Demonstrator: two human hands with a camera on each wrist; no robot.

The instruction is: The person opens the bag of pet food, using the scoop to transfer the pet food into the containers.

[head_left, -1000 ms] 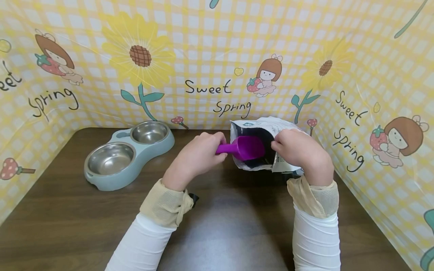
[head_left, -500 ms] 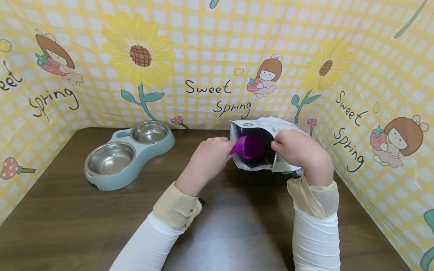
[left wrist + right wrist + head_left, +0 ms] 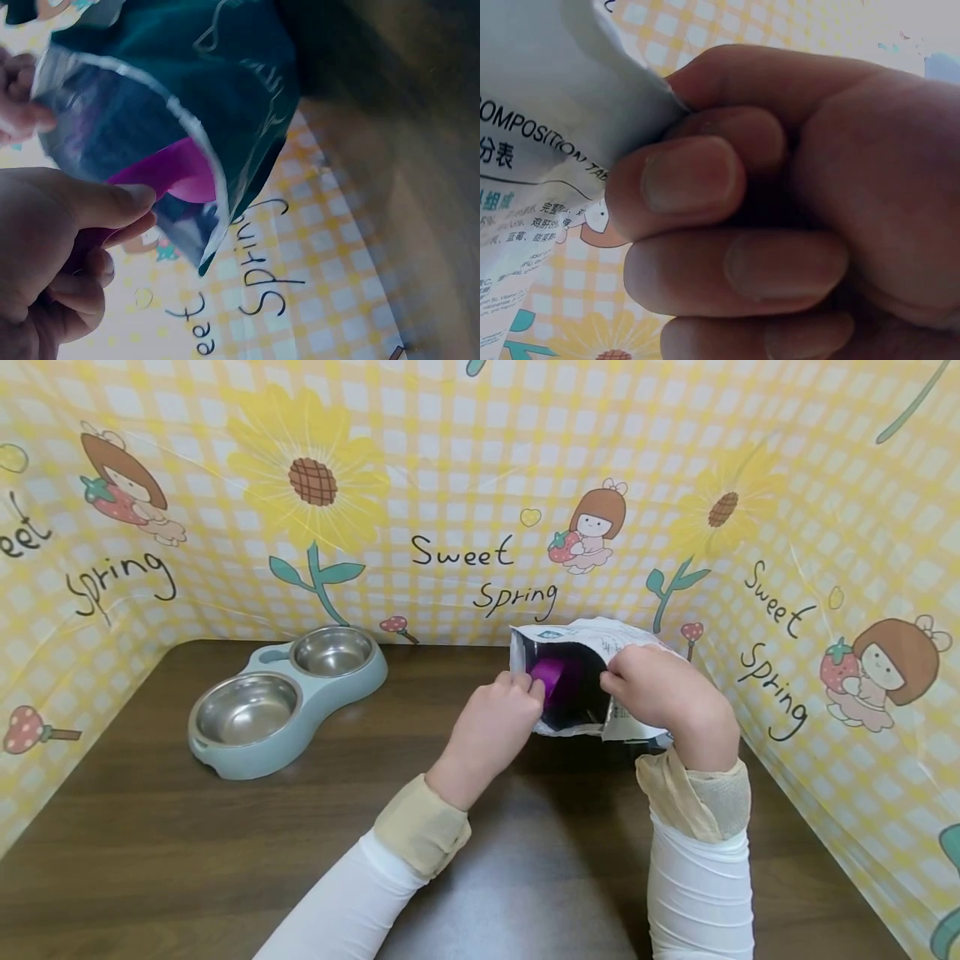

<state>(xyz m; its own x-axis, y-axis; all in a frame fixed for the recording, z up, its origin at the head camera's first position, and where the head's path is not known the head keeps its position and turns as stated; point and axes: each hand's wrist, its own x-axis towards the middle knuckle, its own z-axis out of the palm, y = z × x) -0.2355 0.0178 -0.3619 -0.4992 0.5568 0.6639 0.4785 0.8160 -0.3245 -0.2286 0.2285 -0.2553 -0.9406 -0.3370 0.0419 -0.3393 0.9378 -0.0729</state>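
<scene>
The left hand (image 3: 495,720) pinched the purple scoop (image 3: 549,678) poking into the open bag (image 3: 573,633), and the right hand (image 3: 667,689) gripped the bag by its edge, so the bag could maybe flop shut if those fingers slipped.

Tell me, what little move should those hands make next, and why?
Probably the left hand should slide the purple scoop a little deeper into the bag. That hand grips the scoop's handle, the scoop's head is inside the bag's open mouth, and the right hand grips the bag's edge. The bag's contents can't be seen, so how deep is a guess.
</scene>
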